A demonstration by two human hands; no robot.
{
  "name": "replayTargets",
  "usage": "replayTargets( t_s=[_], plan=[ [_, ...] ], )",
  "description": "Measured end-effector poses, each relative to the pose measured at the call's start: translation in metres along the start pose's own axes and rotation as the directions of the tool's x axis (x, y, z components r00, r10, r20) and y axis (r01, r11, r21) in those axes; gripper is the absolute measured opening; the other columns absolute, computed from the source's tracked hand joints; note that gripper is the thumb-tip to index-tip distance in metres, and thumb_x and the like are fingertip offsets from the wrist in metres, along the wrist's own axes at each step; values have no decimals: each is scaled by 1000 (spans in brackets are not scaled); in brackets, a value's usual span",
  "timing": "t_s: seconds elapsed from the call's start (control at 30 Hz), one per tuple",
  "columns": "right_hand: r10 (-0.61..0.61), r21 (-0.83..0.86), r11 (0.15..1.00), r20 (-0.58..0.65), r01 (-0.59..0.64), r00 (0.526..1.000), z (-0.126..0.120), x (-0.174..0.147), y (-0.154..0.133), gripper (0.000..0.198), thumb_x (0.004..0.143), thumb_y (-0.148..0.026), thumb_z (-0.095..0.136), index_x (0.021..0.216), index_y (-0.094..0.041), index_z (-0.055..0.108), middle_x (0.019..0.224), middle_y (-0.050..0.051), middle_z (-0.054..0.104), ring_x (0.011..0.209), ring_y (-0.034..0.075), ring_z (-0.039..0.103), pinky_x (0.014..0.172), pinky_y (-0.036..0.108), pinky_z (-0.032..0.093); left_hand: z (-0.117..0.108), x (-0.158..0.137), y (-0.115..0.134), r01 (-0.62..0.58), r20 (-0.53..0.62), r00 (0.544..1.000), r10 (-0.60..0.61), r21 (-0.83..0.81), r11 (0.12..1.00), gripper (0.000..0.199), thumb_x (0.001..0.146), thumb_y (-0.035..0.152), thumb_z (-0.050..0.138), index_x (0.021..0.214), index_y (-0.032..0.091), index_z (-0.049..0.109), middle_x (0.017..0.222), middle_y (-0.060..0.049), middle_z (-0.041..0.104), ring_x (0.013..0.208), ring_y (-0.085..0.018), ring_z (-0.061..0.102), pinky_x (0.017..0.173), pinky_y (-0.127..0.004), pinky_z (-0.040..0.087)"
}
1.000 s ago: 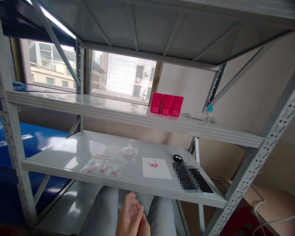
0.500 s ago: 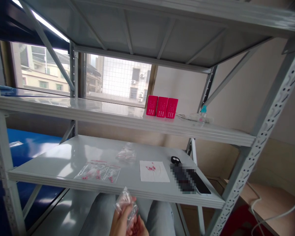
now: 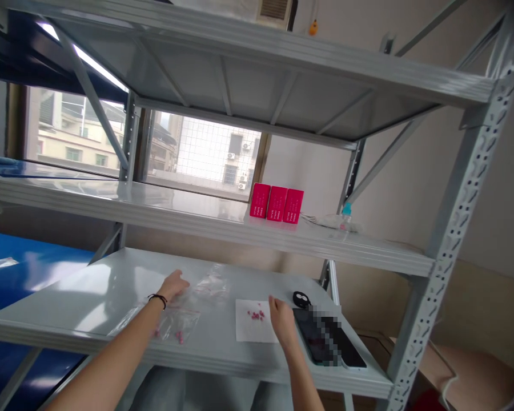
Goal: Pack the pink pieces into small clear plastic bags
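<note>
Head cam (only view):

L hand (image 3: pixel 174 285) out over the lower shelf (image 3: pixel 98 285), just behind the clear bags w/ red bits (image 3: pixel 188 324). Fingers bent, narrow; can't tell if they've got a bag edge or nothing. R hand (image 3: pixel 282 321) at the R side of the white paper (image 3: pixel 246 334), overlapping its edge in view; contact unclear. Fingers drawn in close, grip contents n/a from this angle.

Status, my read: part done. Some red bits are in bags near the front edge, L of centre; exact bag count n/a, L forearm blocks some. Not bagged: loose red bits (image 3: pixel 256 315), small cluster on the paper. 2nd clump of clear bags (image 3: pixel 213 283) sits behind, between the hands; no red obvious in it, contents too blurry to call.

Edges/room: front lip (image 3: pixel 223 361) runs under both forearms, filled bags lie near it. Upper shelf (image 3: pixel 188 220) caps height, so reach goes in low. Most side room is L of L hand. R side tight: dark phone (image 3: pixel 307 331) just beside R hand, 2nd phone (image 3: pixel 346 345) next to it, black round item (image 3: pixel 301 299) behind, then upright (image 3: pixel 458 217) further R.
</note>
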State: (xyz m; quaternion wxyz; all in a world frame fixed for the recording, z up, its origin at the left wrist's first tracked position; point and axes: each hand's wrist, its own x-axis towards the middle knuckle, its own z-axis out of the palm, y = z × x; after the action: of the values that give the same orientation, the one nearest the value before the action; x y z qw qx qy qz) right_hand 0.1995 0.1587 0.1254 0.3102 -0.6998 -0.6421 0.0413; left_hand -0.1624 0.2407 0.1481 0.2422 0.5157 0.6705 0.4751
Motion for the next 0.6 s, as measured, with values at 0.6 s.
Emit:
replayTargets(
  t_s=[0.6],
  plan=[
    [-184, -336, 917, 116, 213, 976, 47, 32, 7, 39, 103, -28, 31, 99, -17, 68, 105, 12, 76, 92, 26, 75, 70, 34, 44, -16, -159, -34, -634, 450, 755, 478, 313, 707, 28, 82, 39, 75, 106, 24, 73, 116, -9, 73, 113, -34, 60, 99, -45, 43]
  ],
)
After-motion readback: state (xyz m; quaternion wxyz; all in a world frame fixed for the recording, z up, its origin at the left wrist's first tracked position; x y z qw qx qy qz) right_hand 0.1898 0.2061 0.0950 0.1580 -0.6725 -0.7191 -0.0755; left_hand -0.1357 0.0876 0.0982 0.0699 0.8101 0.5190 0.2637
